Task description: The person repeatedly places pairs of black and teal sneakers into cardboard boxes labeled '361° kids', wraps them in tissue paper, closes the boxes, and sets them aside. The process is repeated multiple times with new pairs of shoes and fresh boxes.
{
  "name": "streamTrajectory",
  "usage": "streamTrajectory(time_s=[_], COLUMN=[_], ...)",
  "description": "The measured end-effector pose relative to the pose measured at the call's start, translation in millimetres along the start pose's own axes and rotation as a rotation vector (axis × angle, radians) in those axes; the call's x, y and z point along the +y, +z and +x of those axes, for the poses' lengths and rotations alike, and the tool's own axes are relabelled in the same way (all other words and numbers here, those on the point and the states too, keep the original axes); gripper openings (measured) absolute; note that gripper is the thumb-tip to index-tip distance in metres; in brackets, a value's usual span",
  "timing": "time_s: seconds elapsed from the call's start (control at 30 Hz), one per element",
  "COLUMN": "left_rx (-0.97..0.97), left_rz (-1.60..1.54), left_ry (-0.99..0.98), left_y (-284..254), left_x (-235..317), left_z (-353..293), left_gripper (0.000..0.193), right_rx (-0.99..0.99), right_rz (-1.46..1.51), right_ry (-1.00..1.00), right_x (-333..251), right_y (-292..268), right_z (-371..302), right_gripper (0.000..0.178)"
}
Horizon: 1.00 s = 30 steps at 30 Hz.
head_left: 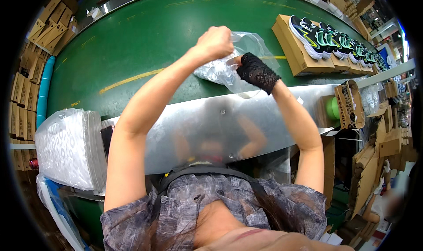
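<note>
Over the green belt, a clear plastic bag [253, 42] lies slumped with its mouth loose, and small white-silver pieces [216, 71] show through its near left part. My left hand [216, 42] is closed in a fist at the bag's upper left edge, gripping the plastic. My right hand [257, 71] wears a black lace glove and reaches left at the bag. Its bare fingertips go in among the folds of plastic, so what they touch is hidden. Both forearms arch over a shiny metal ledge [198, 123].
Black, white and mint sneakers [310, 37] rest on cardboard boxes [294, 53] along the belt's right. A stack of clear plastic bags [68, 147] stands on the left. A small open carton [350, 103] beside a green round thing [332, 108] sits at the ledge's right end.
</note>
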<state>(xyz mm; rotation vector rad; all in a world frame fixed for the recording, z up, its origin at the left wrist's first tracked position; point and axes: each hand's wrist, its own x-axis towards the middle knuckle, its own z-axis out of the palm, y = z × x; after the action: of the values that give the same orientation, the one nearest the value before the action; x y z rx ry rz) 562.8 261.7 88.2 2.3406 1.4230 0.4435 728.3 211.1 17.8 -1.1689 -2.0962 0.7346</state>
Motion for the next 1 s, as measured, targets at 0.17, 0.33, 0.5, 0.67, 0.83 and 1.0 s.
streamTrajectory(time_s=[0.17, 0.33, 0.5, 0.67, 0.83, 1.0], left_rx=[0.028, 0.141, 0.055, 0.101, 0.084, 0.065], left_rz=[-0.208, -0.335, -0.321, -0.349, -0.3, -0.264], left_ry=[0.113, 0.201, 0.091, 0.13, 0.184, 0.19], left_y=[-31, -15, -25, -20, -16, -19], left_x=[-10, -1, -6, -8, -5, -1], left_z=[-42, -41, -51, -50, -54, -47], left_gripper=[0.026, 0.019, 0.019, 0.021, 0.023, 0.023], right_rx=[-0.23, -0.486, -0.264, -0.115, 0.006, 0.187], right_rz=[-0.39, -0.588, -0.536, -0.344, -0.239, -0.206], right_ry=[0.082, 0.105, 0.399, 0.238, 0.1, -0.176], right_x=[-42, -4, 26, 44, 51, 58], right_y=[-16, 55, 92, 107, 107, 90], right_z=[19, 52, 55, 59, 57, 50], right_gripper=[0.027, 0.056, 0.058, 0.046, 0.034, 0.023])
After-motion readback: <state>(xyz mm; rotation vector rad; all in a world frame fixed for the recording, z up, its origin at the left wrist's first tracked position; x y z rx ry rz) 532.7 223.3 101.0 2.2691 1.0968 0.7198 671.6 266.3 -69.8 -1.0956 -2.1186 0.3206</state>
